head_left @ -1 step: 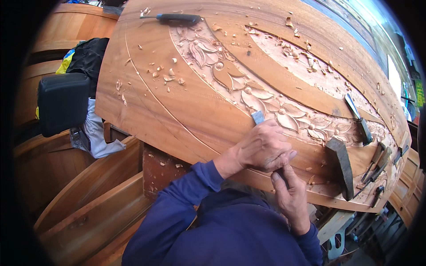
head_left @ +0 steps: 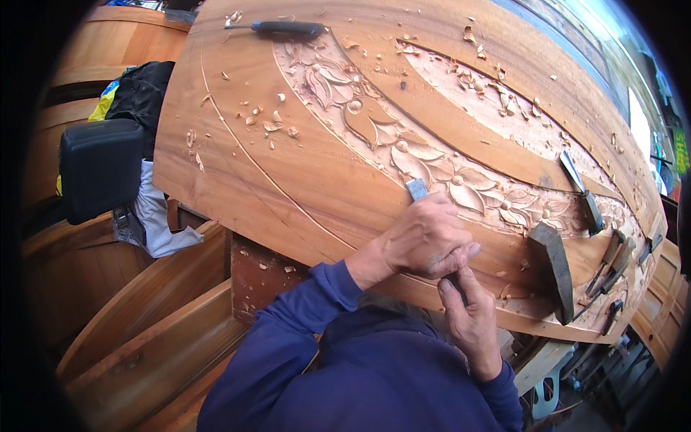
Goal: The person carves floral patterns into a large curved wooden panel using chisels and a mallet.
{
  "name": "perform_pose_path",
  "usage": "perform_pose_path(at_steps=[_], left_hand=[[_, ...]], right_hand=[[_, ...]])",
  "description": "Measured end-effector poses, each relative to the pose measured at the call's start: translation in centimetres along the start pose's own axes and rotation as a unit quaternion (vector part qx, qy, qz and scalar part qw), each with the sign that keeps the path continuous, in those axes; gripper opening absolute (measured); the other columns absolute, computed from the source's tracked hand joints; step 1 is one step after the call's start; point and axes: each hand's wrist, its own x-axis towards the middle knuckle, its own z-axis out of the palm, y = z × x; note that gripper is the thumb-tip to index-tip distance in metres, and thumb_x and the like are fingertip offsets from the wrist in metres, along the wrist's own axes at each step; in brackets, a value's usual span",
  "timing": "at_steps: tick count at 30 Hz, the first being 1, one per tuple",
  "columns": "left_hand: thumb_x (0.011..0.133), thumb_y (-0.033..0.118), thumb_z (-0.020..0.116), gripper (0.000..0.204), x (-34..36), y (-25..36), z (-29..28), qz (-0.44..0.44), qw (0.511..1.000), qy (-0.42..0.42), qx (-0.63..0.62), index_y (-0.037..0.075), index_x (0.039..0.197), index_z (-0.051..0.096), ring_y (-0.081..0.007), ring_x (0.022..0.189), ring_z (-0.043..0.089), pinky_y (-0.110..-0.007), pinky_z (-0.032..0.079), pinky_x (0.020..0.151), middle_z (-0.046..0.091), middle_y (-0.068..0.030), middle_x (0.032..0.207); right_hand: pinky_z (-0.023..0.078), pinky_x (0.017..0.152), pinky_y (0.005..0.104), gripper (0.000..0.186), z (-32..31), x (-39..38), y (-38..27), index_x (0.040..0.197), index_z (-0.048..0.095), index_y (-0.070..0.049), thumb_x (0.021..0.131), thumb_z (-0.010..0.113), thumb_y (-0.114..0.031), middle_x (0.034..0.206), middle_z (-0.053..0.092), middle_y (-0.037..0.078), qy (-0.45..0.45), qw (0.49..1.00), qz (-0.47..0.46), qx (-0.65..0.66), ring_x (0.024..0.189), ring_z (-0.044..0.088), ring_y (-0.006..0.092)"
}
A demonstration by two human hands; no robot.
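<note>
Both my hands are on a chisel with a flat steel blade (head_left: 417, 189), its tip resting at the lower edge of a floral relief band (head_left: 363, 122) carved in a light-brown wooden panel (head_left: 237, 201). My left hand (head_left: 428, 237) is closed round the chisel just below the visible blade. My right hand (head_left: 468, 317) grips the lower handle, its fingers partly hidden by the left. To the right lie a dark, wedge-ended block (head_left: 551, 270), a dark-handled chisel (head_left: 590, 210) and several slim tools (head_left: 612, 270). A blue-and-black handled tool (head_left: 284, 29) lies near the panel's top.
Wood shavings (head_left: 504, 97) are scattered over the panel. At left, a black padded object (head_left: 101, 169), dark and white cloths (head_left: 155, 209) sit among curved wooden pieces (head_left: 144, 302). A pale plastic chair or stool (head_left: 547, 396) stands below the panel at right.
</note>
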Motion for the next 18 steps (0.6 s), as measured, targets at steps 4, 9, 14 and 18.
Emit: perform_pose_path(at_steps=[4,9,14,18], left_hand=[[0.093,0.030,0.062,0.036,0.1,-0.2,-0.4,-0.005,1.000,0.004,-0.025,0.013,0.062,0.055,-0.0281,0.060,0.051,-0.042,0.043,0.070,0.050,-0.0050,0.057],[0.092,0.029,0.061,0.039,0.0,-0.4,-0.8,-0.003,0.998,0.005,-0.055,0.013,0.058,0.053,-0.0283,0.059,0.049,-0.041,0.043,0.070,0.051,-0.0054,0.056],[0.094,0.025,0.062,0.041,-0.5,-0.3,-1.1,-0.027,0.999,-0.020,-0.025,0.013,0.056,0.052,-0.0255,0.057,0.049,-0.039,0.041,0.066,0.050,-0.0035,0.054],[0.094,0.021,0.064,0.042,-0.5,-0.4,-1.3,-0.009,1.000,0.003,-0.030,0.014,0.055,0.053,-0.0240,0.056,0.049,-0.038,0.039,0.065,0.050,-0.0023,0.053]], right_hand=[[0.055,0.076,0.0311,0.049,1.3,0.0,0.3,0.148,0.057,0.002,0.100,0.067,-0.001,0.092,0.073,0.017,0.012,1.000,0.000,0.017,0.080,0.069,0.0161],[0.054,0.071,0.0296,0.045,3.4,-0.2,1.0,0.145,0.059,0.003,0.100,0.066,0.000,0.091,0.074,0.016,0.030,0.999,0.003,0.043,0.078,0.068,0.0146],[0.054,0.085,0.0378,0.041,4.1,-0.7,0.7,0.138,0.063,0.005,0.101,0.067,-0.013,0.103,0.069,0.018,0.096,0.993,-0.071,-0.022,0.096,0.068,0.0269],[0.052,0.089,0.0427,0.047,4.3,-2.7,0.9,0.127,0.068,0.005,0.105,0.058,-0.036,0.105,0.065,0.020,0.237,0.956,-0.161,-0.069,0.100,0.065,0.0328]])
